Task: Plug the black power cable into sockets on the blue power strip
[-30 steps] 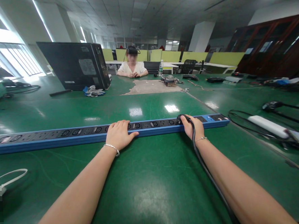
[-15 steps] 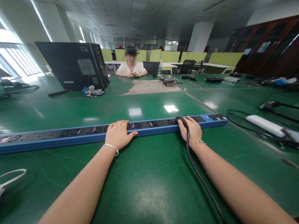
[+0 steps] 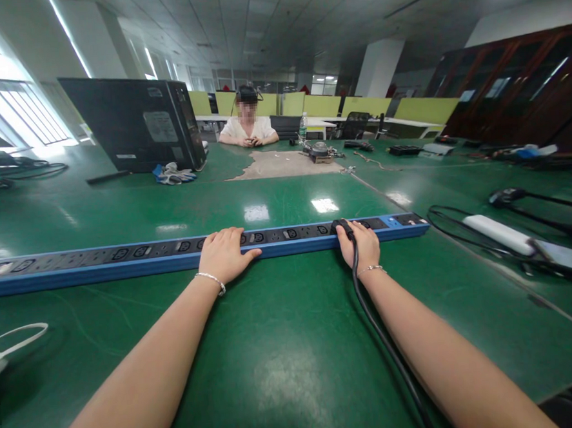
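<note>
A long blue power strip [image 3: 288,245] with a black socket face lies across the green table. My left hand [image 3: 225,251] rests over its middle, fingers across the top and thumb along the near side, holding it. Farther right, my right hand [image 3: 362,241] grips a black power plug [image 3: 341,227] at the strip's sockets. The plug meets the socket face, but how deep it sits is hidden. From it a black cable [image 3: 369,312] runs down toward me beside my right forearm.
A black computer case [image 3: 135,123] stands back left, with gloves [image 3: 174,174] before it. Across the table sits a person [image 3: 248,127] with hands together. A white power strip [image 3: 498,233] and cables lie right. A white cable loop [image 3: 24,333] is at near left.
The whole view has shifted slightly. Both hands keep their places on the power strip and the plug, with no clear movement against the strip.
</note>
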`<action>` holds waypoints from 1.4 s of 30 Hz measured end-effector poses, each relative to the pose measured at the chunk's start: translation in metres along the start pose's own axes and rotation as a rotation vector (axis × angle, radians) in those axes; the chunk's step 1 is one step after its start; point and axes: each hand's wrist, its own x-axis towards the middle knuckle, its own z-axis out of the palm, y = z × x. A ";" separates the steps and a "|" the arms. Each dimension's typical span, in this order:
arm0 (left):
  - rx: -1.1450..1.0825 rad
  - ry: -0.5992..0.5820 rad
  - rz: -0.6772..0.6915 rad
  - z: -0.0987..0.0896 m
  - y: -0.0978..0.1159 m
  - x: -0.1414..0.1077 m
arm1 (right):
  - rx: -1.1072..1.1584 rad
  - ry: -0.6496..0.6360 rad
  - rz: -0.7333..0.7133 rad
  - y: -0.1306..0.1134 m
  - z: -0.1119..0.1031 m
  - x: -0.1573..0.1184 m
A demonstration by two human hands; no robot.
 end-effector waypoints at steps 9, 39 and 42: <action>-0.019 0.015 -0.005 0.000 0.000 -0.001 | 0.281 0.161 0.187 0.001 -0.004 0.009; -0.075 0.053 -0.002 0.002 0.001 -0.002 | 0.014 -0.163 -0.228 -0.150 0.006 -0.006; -0.080 0.050 -0.002 0.002 0.002 -0.002 | 0.007 -0.175 -0.265 -0.147 0.006 -0.009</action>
